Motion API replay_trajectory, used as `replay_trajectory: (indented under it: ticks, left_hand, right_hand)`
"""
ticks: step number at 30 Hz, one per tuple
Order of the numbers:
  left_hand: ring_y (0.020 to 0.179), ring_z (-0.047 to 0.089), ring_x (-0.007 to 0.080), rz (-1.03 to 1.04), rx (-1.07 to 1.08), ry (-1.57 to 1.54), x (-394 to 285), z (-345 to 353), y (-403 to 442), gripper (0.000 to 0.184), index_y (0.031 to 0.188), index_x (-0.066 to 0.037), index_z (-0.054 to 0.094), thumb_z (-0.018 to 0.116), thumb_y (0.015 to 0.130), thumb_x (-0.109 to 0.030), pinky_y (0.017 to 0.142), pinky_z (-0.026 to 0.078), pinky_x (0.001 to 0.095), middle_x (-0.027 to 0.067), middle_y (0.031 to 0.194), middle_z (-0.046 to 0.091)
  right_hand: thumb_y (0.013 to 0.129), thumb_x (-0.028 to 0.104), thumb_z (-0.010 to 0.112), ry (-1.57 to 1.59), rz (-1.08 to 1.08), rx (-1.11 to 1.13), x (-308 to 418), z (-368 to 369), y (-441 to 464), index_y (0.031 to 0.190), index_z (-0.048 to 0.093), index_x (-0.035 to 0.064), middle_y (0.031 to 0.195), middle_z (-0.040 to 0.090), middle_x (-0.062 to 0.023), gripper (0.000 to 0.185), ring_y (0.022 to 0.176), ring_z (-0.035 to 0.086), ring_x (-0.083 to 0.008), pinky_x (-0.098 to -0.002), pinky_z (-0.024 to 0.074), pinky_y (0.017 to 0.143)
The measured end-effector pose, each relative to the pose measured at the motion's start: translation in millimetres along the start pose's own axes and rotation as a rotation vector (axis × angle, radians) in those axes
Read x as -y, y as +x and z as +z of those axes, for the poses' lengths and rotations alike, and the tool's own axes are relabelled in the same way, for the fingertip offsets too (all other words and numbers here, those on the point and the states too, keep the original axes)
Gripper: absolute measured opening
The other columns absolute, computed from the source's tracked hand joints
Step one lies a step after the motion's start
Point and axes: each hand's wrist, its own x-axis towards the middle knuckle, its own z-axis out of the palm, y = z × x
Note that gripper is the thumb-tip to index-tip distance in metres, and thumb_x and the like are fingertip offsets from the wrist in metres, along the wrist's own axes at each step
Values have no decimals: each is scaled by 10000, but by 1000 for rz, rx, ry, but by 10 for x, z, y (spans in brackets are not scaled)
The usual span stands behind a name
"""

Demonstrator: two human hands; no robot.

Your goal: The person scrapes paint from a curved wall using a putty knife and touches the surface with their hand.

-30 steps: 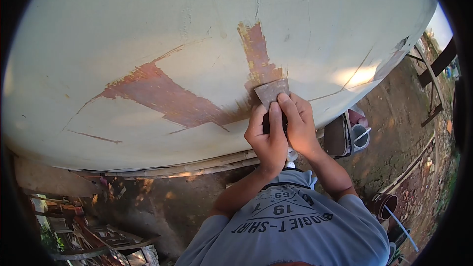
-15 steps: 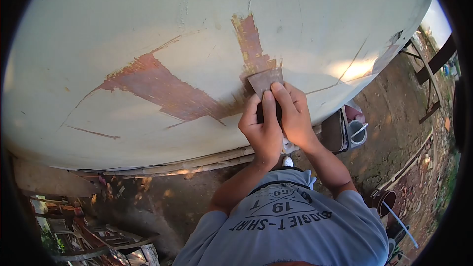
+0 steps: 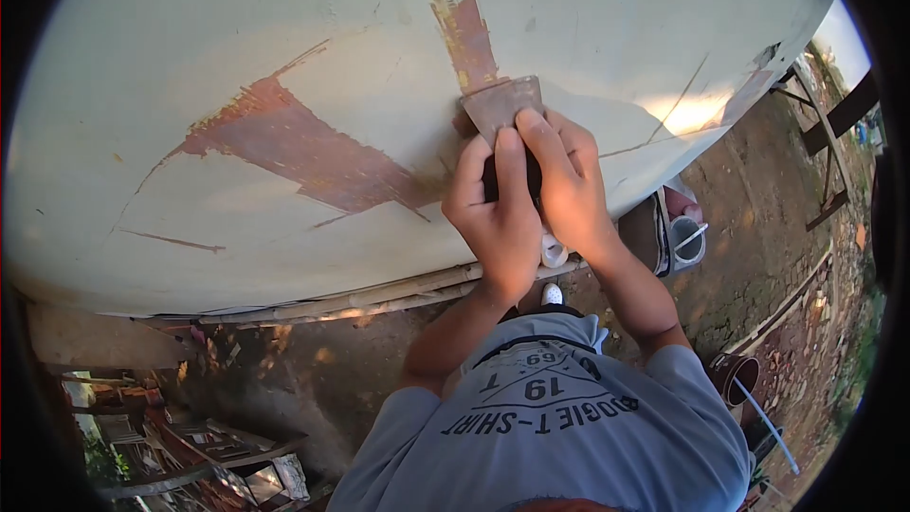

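Note:
A scraper [image 3: 502, 106] with a broad, dull metal blade lies against a pale, curved painted surface [image 3: 588, 28]. Its dark handle is mostly hidden between my hands. My left hand [image 3: 498, 204] is closed around the handle from the left, its thumb along the base of the blade. From the other side my right hand [image 3: 573, 185] grips it too, thumb pressed on the blade. Beyond the blade edge runs a narrow strip of exposed reddish-brown [image 3: 469, 33] with yellowish, ragged edges. A larger bare reddish patch [image 3: 294, 147] spreads to the left.
Long poles [image 3: 417, 301] run below the surface's lower edge. To the right stand a grey bucket [image 3: 687, 237] with a white stick and a brown bucket [image 3: 735, 374] with a blue stick. Scrap wood [image 3: 190, 446] is piled at lower left. Metal framing [image 3: 829, 152] stands at far right.
Both hands have pushed the scraper up along the narrow reddish strip, so the blade now covers more of its lower part. The view has shifted slightly.

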Motion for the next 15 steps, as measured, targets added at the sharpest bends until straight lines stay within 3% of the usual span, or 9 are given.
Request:
replay_trajectory:
  ticks: [5, 9, 12, 13, 15]
  left_hand:
    - [677, 436, 21, 136, -70, 165, 457, -141, -188, 194, 844, 20, 601, 587, 984, -112, 563, 372, 221, -38, 691, 539]
    - [728, 483, 29, -28, 30, 44, -37, -44, -14, 183, 870, 28, 619, 584, 986, -110, 602, 396, 216, -23, 739, 581]
    - [724, 475, 23, 8, -5, 70, 185, -107, -123, 177, 882, 27, 621, 590, 985, -114, 597, 389, 209, -27, 748, 586]
    - [736, 454, 7, 23, -38, 123, 236, -91, -161, 203, 893, 22, 618, 544, 1013, -124, 606, 397, 206, -48, 785, 565]
    - [728, 466, 12, -10, -6, -8, 216, -75, -106, 176, 917, 32, 631, 577, 993, -117, 600, 388, 201, -36, 781, 585]
  right_hand:
    - [1020, 220, 476, 65, 28, -106, -439, 21, -128, 818, 555, 8, 735, 531, 30, 304, 703, 445, -37, -234, 389, 604]
    - [1022, 215, 467, 135, 23, -33, -68, 40, 2, 833, 564, 11, 752, 540, 27, 295, 723, 459, -41, -232, 395, 618]
    - [1021, 224, 474, 66, 4, -86, -307, 31, -96, 827, 563, 8, 743, 534, 28, 304, 714, 452, -38, -230, 389, 610]
    - [1021, 228, 475, 178, 73, -139, -325, 88, -142, 828, 564, 7, 741, 532, 31, 307, 711, 450, -36, -228, 386, 607]
    - [1024, 226, 471, 133, 38, -98, -241, 58, -82, 830, 566, 9, 746, 534, 33, 306, 713, 452, -37, -227, 387, 610]
